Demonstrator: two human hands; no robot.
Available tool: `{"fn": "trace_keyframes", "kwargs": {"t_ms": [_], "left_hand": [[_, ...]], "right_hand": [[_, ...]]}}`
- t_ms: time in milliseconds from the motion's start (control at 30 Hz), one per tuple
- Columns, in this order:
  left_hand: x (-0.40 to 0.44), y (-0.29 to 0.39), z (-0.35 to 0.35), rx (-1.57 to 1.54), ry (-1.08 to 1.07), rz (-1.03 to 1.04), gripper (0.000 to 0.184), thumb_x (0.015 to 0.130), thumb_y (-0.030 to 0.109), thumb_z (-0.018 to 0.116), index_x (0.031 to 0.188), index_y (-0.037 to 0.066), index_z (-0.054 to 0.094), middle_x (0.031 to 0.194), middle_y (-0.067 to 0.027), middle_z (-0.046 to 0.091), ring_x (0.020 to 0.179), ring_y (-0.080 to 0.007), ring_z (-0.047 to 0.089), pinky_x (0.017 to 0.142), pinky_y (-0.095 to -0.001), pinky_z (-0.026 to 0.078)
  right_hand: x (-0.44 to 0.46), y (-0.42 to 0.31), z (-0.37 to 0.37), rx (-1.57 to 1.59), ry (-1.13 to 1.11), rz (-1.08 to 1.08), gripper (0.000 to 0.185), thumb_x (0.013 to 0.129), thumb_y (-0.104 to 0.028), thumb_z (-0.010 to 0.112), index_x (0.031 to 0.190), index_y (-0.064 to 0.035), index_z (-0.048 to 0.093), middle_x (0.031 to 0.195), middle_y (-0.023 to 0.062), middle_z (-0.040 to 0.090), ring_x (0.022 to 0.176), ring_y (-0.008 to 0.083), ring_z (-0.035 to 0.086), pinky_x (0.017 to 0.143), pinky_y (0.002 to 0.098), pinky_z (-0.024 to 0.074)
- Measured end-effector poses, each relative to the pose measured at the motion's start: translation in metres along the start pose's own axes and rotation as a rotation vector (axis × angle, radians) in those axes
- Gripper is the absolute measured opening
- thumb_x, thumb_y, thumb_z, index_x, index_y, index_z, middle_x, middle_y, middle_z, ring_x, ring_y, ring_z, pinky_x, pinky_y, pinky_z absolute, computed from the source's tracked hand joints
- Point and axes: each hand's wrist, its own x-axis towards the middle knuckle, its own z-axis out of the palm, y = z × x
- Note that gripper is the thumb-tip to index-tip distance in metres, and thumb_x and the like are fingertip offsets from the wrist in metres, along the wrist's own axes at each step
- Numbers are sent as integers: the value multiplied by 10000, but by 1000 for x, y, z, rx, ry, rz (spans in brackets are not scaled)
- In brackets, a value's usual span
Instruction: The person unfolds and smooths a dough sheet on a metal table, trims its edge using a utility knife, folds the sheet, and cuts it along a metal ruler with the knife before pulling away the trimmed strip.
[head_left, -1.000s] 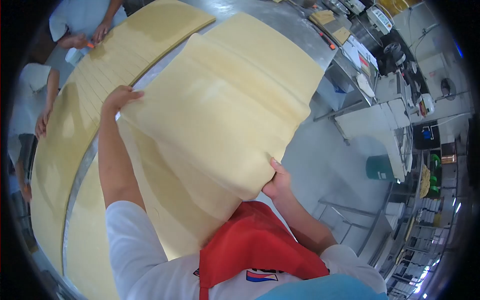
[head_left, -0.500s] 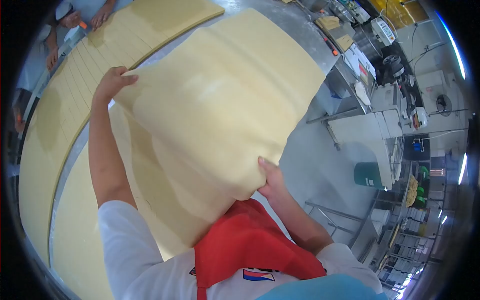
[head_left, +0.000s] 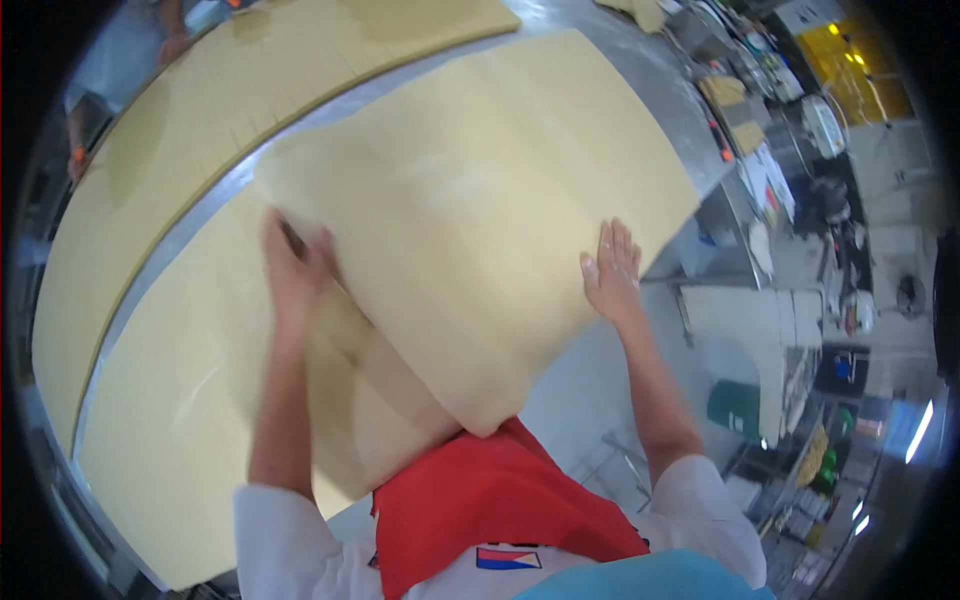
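A large pale-yellow dough sheet (head_left: 470,210) is folded back over itself, its upper layer lying across the metal table. Beneath it the lower layer (head_left: 170,400) stretches out to the left. My left hand (head_left: 295,270), smeared by motion, is at the left edge of the folded layer, thumb and fingers apart with a dark gap between them. Flat on top of the folded layer, near its right edge, rests my right hand (head_left: 613,275) with fingers stretched out. The near corner of the fold hangs by my red apron (head_left: 490,510).
Another thick dough slab (head_left: 150,190) with cut lines runs along the far left. A co-worker's hand (head_left: 175,45) is beyond it. Tools and a scale (head_left: 823,125) crowd the back right. A green bin (head_left: 733,408) stands on the floor at right.
My left hand has let go of the dough's left corner and moved down and right. My right hand has released the near edge and moved up onto the sheet, which now lies flatter.
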Motion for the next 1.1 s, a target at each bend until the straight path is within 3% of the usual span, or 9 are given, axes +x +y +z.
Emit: {"fn": "trace_keyframes", "kwargs": {"t_ms": [133, 267, 467, 600, 633, 700, 733, 933, 1100], "left_hand": [[-131, 35, 45, 388, -110, -42, 995, 870, 207, 726, 1580, -51, 78, 1625, -325, 134, 1522, -440, 144, 1239, -480, 148], [-140, 75, 68, 319, -55, -137, 1084, 841, 226, 761, 1587, -36, 20, 1640, -314, 80, 1534, -431, 93, 1242, -486, 128], [-134, 81, 66, -35, -35, -367, 1150, 771, 130, 808, 1593, -32, 19, 1629, -266, 200, 1500, -336, 260, 1210, -396, 247], [-124, 94, 70, -53, -118, -126, 1091, 768, 84, 766, 1596, -34, 67, 1627, -276, 215, 1480, -348, 317, 1190, -390, 281], [-119, 95, 69, -69, -145, -154, 1091, 768, 84, 766, 1596, -34, 67, 1627, -276, 215, 1480, -348, 317, 1190, -390, 281], [-107, 96, 70, 224, -285, 155, 1114, 746, 137, 770, 1599, -23, 72, 1645, -318, 88, 1530, -421, 176, 1203, -448, 240], [-105, 96, 75, 218, -282, 155, 1114, 746, 137, 770, 1599, -23, 72, 1645, -318, 88, 1530, -421, 176, 1203, -448, 240], [-98, 107, 125, 294, -276, 135, 1109, 743, 189, 733, 1600, -9, 57, 1582, -406, -176, 1520, -500, -111, 1225, -528, 110], [-90, 98, 123, 299, -273, 196, 955, 845, 288, 698, 1580, -22, 172, 1607, -375, -15, 1526, -476, 32, 1221, -519, 139]], "right_hand": [[133, -49, 19, 40, 26, -264, 715, 1039, -460, 390, 1574, -7, 245, 1660, 182, 197, 1550, 348, 135, 1227, 582, 133], [252, -137, 17, 99, 42, -354, 722, 1048, -493, 311, 1596, -36, 200, 1683, 138, 148, 1560, 294, 112, 1251, 535, 106], [315, -193, 29, 213, 40, -484, 727, 1050, -522, 294, 1605, -65, 188, 1690, 111, 135, 1559, 285, 119, 1252, 536, 114], [228, -111, -7, 281, -155, -620, 676, 1049, -424, 373, 1581, -30, 241, 1677, 149, 172, 1554, 277, 151, 1266, 495, 95], [201, -85, -17, 301, -168, -456, 679, 1050, -436, 355, 1587, -39, 232, 1679, 139, 173, 1554, 266, 152, 1265, 511, 60], [160, -35, 11, 147, -97, -406, 685, 1043, -491, 353, 1599, -111, 231, 1682, 118, 168, 1555, 281, 144, 1256, 532, 85], [144, -20, 22, 10, -2, -377, 692, 1035, -547, 351, 1612, -183, 230, 1686, 97, 162, 1556, 295, 136, 1246, 554, 110], [1, -11, 16, 11, -19, 79, 632, 1045, -433, 385, 1598, -149, 271, 1667, 166, 190, 1538, 413, 130, 1229, 581, 114], [-99, -24, 93, 749, 399, 206, 720, 1029, -373, 463, 1562, 46, 223, 1650, 238, 186, 1522, 465, 128, 1227, 551, 138]]}}
